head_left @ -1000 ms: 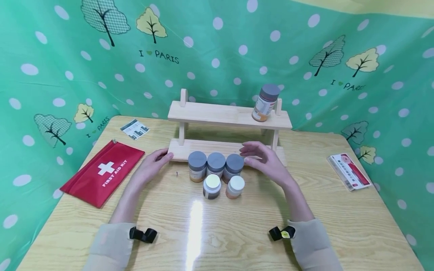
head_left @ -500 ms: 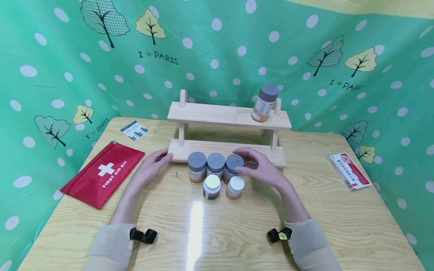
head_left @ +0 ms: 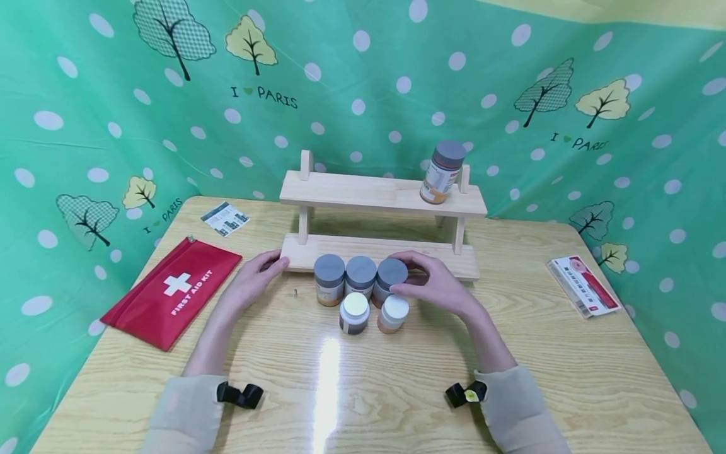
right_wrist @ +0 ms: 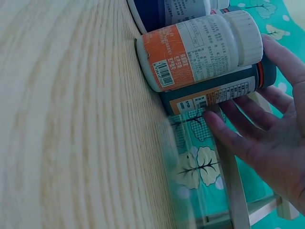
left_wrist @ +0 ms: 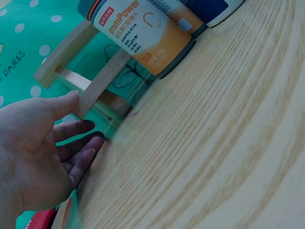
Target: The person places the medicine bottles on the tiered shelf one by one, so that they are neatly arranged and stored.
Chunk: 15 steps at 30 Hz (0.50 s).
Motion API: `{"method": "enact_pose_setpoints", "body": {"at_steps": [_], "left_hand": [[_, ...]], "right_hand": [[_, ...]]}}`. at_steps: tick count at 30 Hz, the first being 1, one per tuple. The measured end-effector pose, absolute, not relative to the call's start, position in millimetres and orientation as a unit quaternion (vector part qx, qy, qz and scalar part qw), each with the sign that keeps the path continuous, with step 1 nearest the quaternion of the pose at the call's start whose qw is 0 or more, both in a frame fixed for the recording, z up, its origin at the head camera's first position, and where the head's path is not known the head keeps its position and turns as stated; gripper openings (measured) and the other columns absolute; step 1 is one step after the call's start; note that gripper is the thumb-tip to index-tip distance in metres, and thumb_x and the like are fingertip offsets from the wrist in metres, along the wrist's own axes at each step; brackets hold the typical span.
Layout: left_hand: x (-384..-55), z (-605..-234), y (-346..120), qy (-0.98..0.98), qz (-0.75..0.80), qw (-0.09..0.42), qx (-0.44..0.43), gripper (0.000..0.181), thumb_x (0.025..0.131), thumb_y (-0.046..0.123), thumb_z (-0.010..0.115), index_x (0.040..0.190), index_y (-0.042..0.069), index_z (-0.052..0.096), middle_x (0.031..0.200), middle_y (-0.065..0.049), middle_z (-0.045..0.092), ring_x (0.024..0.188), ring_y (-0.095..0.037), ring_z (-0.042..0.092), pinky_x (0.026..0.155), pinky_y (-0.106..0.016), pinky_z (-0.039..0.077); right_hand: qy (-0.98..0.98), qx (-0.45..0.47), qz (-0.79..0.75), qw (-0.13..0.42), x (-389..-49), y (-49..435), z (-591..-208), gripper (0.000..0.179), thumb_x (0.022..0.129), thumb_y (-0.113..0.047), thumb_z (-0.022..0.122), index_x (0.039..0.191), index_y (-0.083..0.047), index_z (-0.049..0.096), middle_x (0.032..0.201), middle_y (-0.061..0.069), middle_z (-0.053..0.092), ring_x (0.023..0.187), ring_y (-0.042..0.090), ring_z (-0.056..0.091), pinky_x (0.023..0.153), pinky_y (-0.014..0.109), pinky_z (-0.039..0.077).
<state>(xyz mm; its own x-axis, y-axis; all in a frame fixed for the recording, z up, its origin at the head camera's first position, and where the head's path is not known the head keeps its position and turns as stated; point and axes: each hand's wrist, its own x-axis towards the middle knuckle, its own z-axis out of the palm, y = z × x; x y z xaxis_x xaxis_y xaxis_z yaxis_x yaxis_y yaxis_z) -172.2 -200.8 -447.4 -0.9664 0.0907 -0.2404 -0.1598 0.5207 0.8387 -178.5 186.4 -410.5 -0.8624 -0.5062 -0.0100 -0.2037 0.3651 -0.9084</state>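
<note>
Left hand (head_left: 254, 282) holds the lower shelf's (head_left: 340, 246) left end, probably steadying it, while the right hand (head_left: 433, 287) curls round the rightmost grey-capped bottle (head_left: 390, 273), on the counter (head_left: 431, 391) just near of the shelf.

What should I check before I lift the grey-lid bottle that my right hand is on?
1. Right grip around the grey-lid bottle: ok.
2. Squeezing tightly enough: cannot tell; pictures don't show how hard.
3. Bottle upright: ok.
4. Space in front: not ok; the right-hand white-lid bottle stands close, so it might get bumped.
5. Left grip on the wooden rack: ok, at the lower board's left end.
6. Room on the rack's top board: ok; just one bottle stands there, near the right end.
</note>
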Motion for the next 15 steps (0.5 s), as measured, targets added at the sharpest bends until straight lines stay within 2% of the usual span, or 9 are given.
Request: {"method": "enact_pose_setpoints", "body": {"at_steps": [5, 9, 15], "left_hand": [[-172, -448, -202, 0.862, 0.490, 0.127, -0.018, 0.078, 0.104, 0.058, 0.049, 0.160, 0.005, 0.036, 0.164, -0.022, 0.037, 0.154, -0.042, 0.032, 0.127, -0.057, 0.028], [-173, -448, -202, 0.861, 0.491, 0.129, -0.019, 0.079, 0.104, 0.059, 0.050, 0.160, 0.006, 0.035, 0.165, -0.022, 0.036, 0.155, -0.042, 0.031, 0.127, -0.057, 0.028], [-172, -448, -202, 0.860, 0.493, 0.128, -0.016, 0.079, 0.104, 0.059, 0.049, 0.160, 0.005, 0.035, 0.165, -0.023, 0.036, 0.155, -0.042, 0.030, 0.127, -0.057, 0.027]], "right_hand": [[0.816, -0.210, -0.521, 0.135, -177, 184, -410, 0.049, 0.090, -0.022, 0.082, 0.135, -0.017, 0.063, 0.128, 0.007, 0.069, 0.114, 0.023, 0.066, 0.105, 0.047, 0.056], [0.819, -0.200, -0.525, 0.117, -176, 185, -409, 0.049, 0.089, -0.022, 0.082, 0.134, -0.016, 0.065, 0.128, 0.007, 0.070, 0.114, 0.022, 0.066, 0.102, 0.038, 0.058], [0.815, -0.182, -0.546, 0.073, -175, 190, -398, 0.047, 0.089, -0.014, 0.081, 0.133, -0.011, 0.066, 0.126, 0.010, 0.069, 0.109, 0.014, 0.066, 0.095, 0.030, 0.061]]}}
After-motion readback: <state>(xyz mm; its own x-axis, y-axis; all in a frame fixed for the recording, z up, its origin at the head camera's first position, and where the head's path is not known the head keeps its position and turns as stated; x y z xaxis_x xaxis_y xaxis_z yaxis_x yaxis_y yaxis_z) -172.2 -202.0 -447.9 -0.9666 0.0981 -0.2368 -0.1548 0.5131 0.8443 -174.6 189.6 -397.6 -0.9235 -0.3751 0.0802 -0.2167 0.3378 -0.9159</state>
